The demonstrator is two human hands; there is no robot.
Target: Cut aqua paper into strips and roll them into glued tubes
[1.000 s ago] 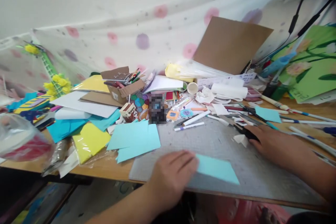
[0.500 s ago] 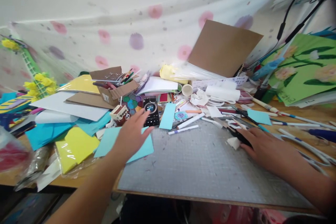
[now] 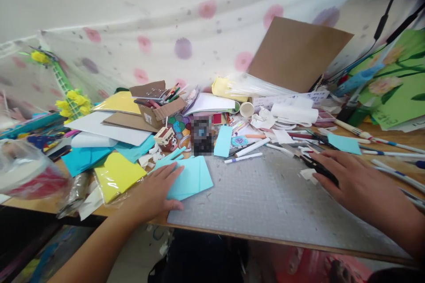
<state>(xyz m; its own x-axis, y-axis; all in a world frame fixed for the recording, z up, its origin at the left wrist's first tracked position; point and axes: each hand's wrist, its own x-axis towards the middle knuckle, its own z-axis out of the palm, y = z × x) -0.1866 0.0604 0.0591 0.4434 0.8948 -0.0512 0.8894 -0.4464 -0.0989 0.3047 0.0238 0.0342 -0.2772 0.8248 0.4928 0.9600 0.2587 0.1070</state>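
Left hand [image 3: 156, 190] is laid flat, fingers spread and extended, on the near corner of a stack of light-blue paper sheets [image 3: 191, 177]. Nothing is gripped; the palm presses down, which would pin the sheets against sliding. The stack straddles the left edge of the grey cutting mat [image 3: 265, 194], partly on the mat and partly on the wooden table [image 3: 49, 203].

Right hand [image 3: 352, 181] is rested palm down at the right side of the mat, fingers loosely extended over a dark tool [image 3: 323, 172], probably scissors or a knife; the tool is touched by the fingertips, but whether it is actually grasped cannot be told. A small white paper scrap [image 3: 307, 174] lies just beside it.

The middle of the mat is kept bare, with the clutter pushed to the back and sides, which reads as a working surface kept free.

Noted behind the mat: white markers [image 3: 247, 152], a small blue paper strip [image 3: 223, 141], a phone [image 3: 201, 135] with blurred screen, a cardboard box of pens [image 3: 159, 106] and a paper cup [image 3: 246, 109]. A brown cardboard sheet [image 3: 295, 53] is propped against the floral cloth backdrop [image 3: 182, 48]. Yellow paper in plastic wrap [image 3: 116, 174] lies left of the blue sheets, near the left hand.
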